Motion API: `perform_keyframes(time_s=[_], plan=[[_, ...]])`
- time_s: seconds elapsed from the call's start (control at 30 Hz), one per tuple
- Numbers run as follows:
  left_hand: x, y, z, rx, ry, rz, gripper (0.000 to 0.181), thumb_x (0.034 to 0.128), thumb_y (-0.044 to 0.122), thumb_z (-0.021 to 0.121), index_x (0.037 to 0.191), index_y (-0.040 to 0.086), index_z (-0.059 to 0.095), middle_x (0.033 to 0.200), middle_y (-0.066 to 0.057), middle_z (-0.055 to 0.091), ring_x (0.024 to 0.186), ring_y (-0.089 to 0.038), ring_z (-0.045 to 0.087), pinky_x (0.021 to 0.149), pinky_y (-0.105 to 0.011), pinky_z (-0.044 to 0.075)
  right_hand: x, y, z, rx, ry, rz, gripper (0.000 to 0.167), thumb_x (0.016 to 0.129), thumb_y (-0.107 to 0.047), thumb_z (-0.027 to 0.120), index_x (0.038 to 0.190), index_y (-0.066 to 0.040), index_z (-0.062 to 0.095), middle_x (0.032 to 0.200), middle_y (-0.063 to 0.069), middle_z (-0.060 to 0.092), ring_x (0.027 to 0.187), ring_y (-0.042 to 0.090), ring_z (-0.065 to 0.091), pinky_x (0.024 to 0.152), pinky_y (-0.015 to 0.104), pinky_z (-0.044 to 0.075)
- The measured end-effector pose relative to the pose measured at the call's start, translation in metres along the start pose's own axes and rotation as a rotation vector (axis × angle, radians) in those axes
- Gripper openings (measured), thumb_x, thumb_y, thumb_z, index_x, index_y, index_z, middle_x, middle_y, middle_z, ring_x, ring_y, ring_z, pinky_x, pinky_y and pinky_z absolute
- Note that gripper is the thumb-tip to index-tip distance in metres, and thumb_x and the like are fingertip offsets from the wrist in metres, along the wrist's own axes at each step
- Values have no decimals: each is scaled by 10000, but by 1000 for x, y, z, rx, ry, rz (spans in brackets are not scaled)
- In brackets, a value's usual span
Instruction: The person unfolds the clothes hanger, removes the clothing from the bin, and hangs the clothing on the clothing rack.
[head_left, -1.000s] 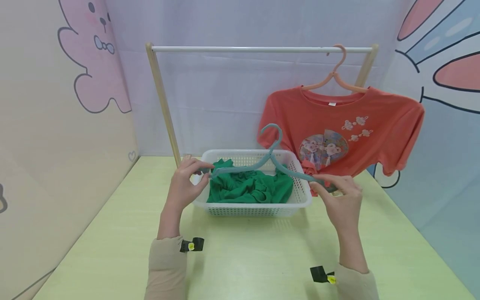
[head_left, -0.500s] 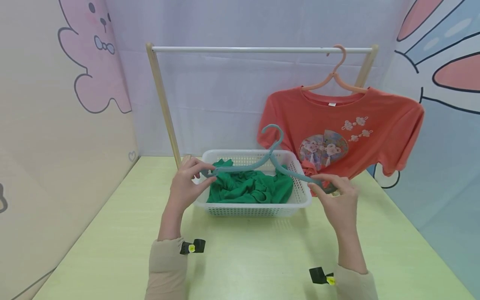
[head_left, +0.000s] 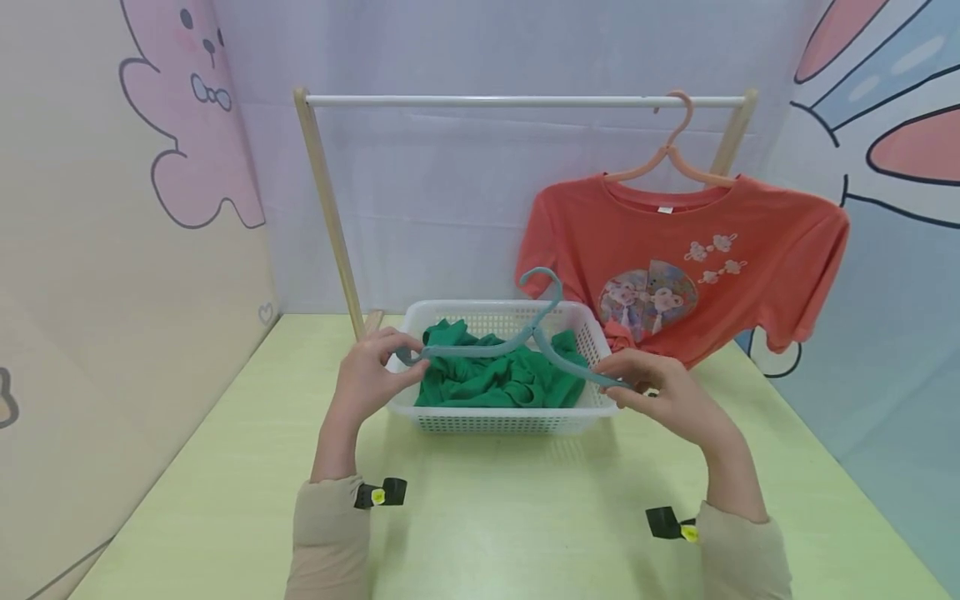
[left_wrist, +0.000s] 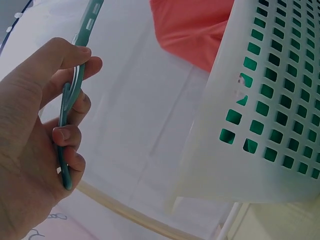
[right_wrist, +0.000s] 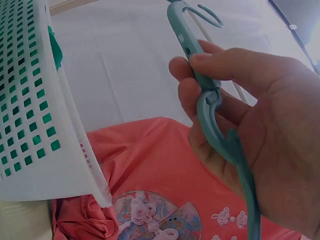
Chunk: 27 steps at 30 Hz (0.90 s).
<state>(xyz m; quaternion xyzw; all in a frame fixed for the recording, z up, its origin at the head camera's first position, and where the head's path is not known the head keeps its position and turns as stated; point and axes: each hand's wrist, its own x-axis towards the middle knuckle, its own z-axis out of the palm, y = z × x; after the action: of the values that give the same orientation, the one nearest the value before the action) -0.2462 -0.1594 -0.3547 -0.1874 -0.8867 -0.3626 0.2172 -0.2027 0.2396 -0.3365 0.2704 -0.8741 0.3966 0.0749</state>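
A blue-green clothes hanger [head_left: 480,350] is held up over a white basket [head_left: 510,421], its hook pointing upward. My left hand [head_left: 371,375] pinches one end of it between thumb and fingers; in the left wrist view the hanger [left_wrist: 79,80] runs down across the curled fingers. At the other end, my right hand [head_left: 667,396] grips the arm, and the right wrist view has the thumb and fingertips on the hanger [right_wrist: 205,80]. Green cloth [head_left: 498,379] lies crumpled inside the basket, behind and below the hanger.
Behind the basket stands a rack with a white rail [head_left: 480,102] and wooden posts [head_left: 330,208]. A red T-shirt [head_left: 780,250] hangs at its right end on an orange hanger [head_left: 667,154]. All stand on a pale yellow-green table [head_left: 495,517].
The blue-green hanger has come down slightly, its hook now lower. My right hand has shifted left and turned, with the wrist farther right. The left hand has barely moved.
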Motion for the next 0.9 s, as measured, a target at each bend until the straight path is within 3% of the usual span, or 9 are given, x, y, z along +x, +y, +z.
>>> perform_keyframes(time_s=[0.17, 0.37, 0.6, 0.9], plan=[[0, -4, 1, -35, -7, -24, 129, 846, 200, 771, 969, 176, 745, 900, 12, 685, 736, -184, 434, 604, -269, 320, 8, 1, -14, 120, -181, -24, 301, 933, -105, 665, 1226, -164, 628, 970, 100, 699, 790, 201, 669, 671, 292, 576], [2, -7, 0, -59, -11, -44, 126, 857, 213, 758, 975, 172, 741, 904, 9, 683, 780, -173, 473, 645, -281, 361, 13, 5, -20, 234, -295, -41, 344, 950, -50, 619, 1286, -113, 575, 801, 91, 646, 645, 218, 637, 611, 332, 565], [7, -6, 0, -17, -12, -56, 143, 861, 236, 750, 988, 171, 739, 925, -1, 671, 744, -194, 455, 604, -290, 339, 15, 10, -19, 272, -291, -3, 362, 959, -60, 596, 1318, -100, 561, 757, 78, 612, 580, 205, 588, 500, 317, 520], [24, 0, 2, 48, -16, 4, 185, 864, 247, 752, 1025, 157, 742, 977, -30, 659, 789, -200, 453, 613, -290, 343, 15, 17, -23, 247, -243, 3, 373, 974, -76, 581, 1341, -139, 557, 668, 75, 572, 532, 209, 532, 409, 302, 423]])
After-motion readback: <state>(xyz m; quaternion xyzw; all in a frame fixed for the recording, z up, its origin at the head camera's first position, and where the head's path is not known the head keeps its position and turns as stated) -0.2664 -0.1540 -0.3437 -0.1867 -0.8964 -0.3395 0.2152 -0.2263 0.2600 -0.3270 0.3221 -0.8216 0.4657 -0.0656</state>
